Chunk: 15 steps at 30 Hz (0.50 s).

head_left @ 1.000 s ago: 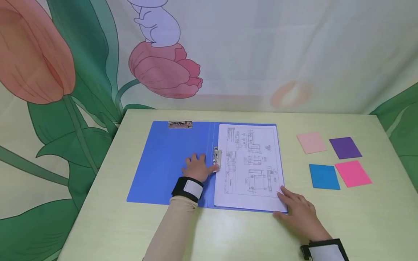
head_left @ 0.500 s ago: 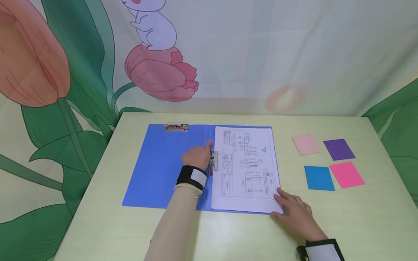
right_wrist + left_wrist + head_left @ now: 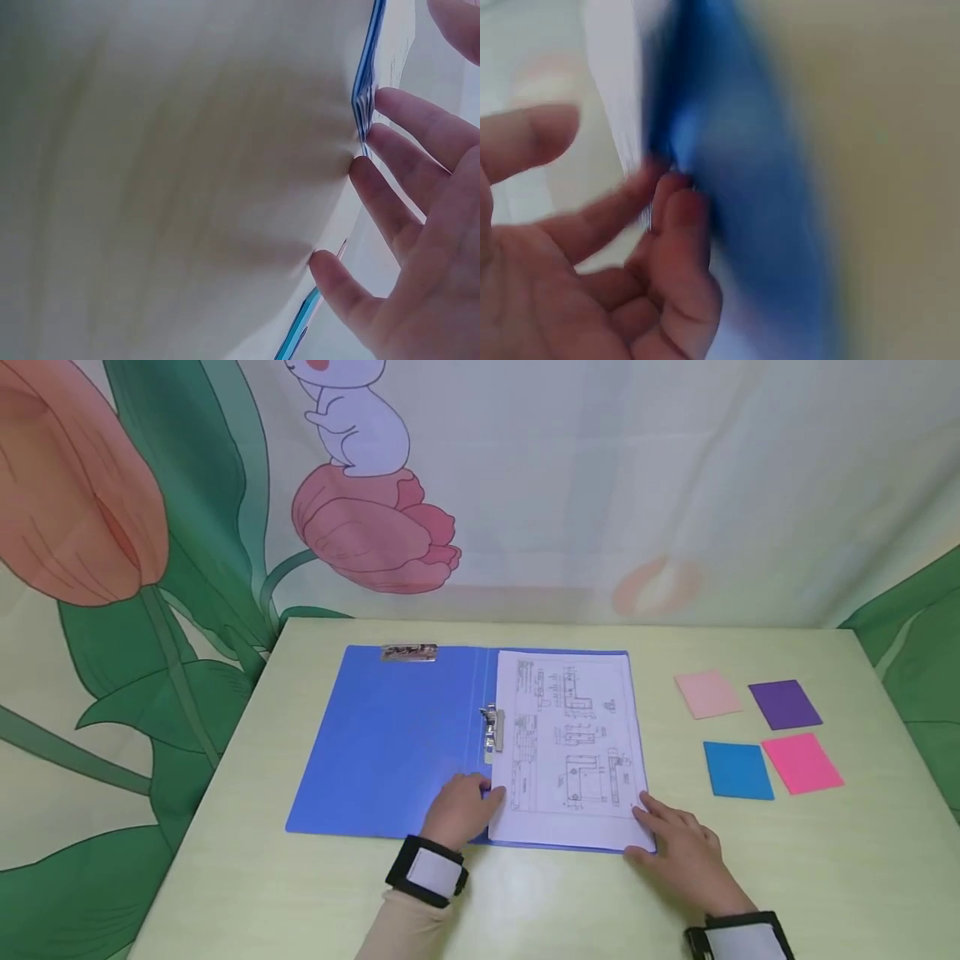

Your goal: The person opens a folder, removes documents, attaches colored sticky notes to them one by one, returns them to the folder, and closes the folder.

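A blue clip folder (image 3: 390, 743) lies spread on the table, with a stack of white sheets (image 3: 540, 827) on its right cover. The top sheet carries a printed technical drawing. A metal clip (image 3: 492, 731) by the spine sits at the left edge of the sheets. My left hand (image 3: 457, 810) is at the sheets' lower left edge; in the left wrist view its thumb stands apart and the fingers bend loosely toward the blurred blue edge. With fingers spread, my right hand (image 3: 682, 860) touches the lower right corner of the sheets and folder.
Right of the folder lie several square sticky-note pads: light pink (image 3: 707, 694), purple (image 3: 784, 704), blue (image 3: 738, 770) and bright pink (image 3: 802, 763). A second metal clip (image 3: 408, 652) is on the left cover's top edge. A printed curtain (image 3: 540, 485) hangs behind the table (image 3: 255, 893).
My left hand went from beside the spine clip up to its top end, then left it and came down toward me to the sheets' lower left edge. The right hand has stayed at the corner.
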Available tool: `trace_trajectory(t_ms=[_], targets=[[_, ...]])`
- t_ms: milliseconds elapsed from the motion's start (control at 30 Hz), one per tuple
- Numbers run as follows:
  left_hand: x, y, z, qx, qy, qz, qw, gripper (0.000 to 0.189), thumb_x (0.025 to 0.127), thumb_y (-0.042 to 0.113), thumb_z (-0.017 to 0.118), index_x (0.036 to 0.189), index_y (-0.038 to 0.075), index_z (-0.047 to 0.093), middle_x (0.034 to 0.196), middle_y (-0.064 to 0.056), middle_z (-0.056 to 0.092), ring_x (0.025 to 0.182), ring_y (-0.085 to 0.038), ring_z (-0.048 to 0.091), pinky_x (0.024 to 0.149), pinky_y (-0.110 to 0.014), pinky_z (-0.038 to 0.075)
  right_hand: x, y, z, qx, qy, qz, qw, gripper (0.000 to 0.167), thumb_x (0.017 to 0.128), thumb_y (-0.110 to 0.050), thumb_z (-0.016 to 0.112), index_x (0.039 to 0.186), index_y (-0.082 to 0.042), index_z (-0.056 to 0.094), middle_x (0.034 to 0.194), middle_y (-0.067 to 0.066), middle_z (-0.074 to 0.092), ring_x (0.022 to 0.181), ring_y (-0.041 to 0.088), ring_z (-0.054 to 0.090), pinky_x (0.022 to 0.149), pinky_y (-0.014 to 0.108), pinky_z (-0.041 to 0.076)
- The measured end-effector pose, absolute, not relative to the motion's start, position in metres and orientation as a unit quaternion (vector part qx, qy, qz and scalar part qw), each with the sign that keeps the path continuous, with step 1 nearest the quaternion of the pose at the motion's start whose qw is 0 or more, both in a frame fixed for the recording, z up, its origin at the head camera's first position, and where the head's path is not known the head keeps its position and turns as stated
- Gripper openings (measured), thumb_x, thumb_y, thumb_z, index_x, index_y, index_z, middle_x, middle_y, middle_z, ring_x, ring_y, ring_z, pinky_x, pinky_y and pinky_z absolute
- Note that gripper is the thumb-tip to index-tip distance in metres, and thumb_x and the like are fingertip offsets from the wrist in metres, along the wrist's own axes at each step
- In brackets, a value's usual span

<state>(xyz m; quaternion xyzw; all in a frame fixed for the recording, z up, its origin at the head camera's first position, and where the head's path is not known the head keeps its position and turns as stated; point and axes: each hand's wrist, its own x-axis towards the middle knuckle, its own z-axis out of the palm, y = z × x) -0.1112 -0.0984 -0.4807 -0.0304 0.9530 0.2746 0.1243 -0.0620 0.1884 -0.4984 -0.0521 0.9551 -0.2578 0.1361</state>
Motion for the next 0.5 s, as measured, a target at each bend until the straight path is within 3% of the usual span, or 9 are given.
trace_trajectory(t_ms=[133, 333, 500], targets=[[-0.098, -0.086, -0.484, -0.053, 0.906, 0.392, 0.153, 0.048, 0.089, 0.034, 0.057, 0.116, -0.006, 0.054, 0.103, -0.017, 0.053, 0.091, -0.027, 0.051, 0.077, -0.041, 0.045, -0.063, 0.192, -0.499, -0.053, 0.956, -0.258, 0.131, 0.060, 0.082, -0.030, 0.069, 0.132, -0.003, 0.050, 0.145, 0.012, 0.034, 0.123, 0.042, 0.031, 0.092, 0.064, 0.019], [-0.104, -0.079, -0.492, -0.116, 0.717, 0.648, 0.228, 0.049, 0.094, 0.021, 0.052, 0.126, -0.007, 0.029, 0.100, -0.022, 0.058, 0.069, -0.027, 0.062, 0.054, -0.037, 0.053, -0.062, 0.192, -0.499, -0.049, 0.953, -0.265, 0.140, 0.060, 0.082, -0.031, 0.068, 0.133, -0.004, 0.049, 0.146, 0.011, 0.033, 0.124, 0.042, 0.029, 0.094, 0.064, 0.016], [-0.103, -0.078, -0.503, -0.141, 0.642, 0.708, 0.257, 0.036, 0.098, 0.011, 0.040, 0.131, -0.002, 0.032, 0.103, -0.020, 0.060, 0.080, -0.025, 0.063, 0.054, -0.036, 0.053, -0.061, 0.193, -0.499, -0.054, 0.947, -0.287, 0.133, 0.062, 0.083, -0.032, 0.068, 0.133, -0.002, 0.048, 0.146, 0.014, 0.031, 0.126, 0.044, 0.028, 0.095, 0.065, 0.019]])
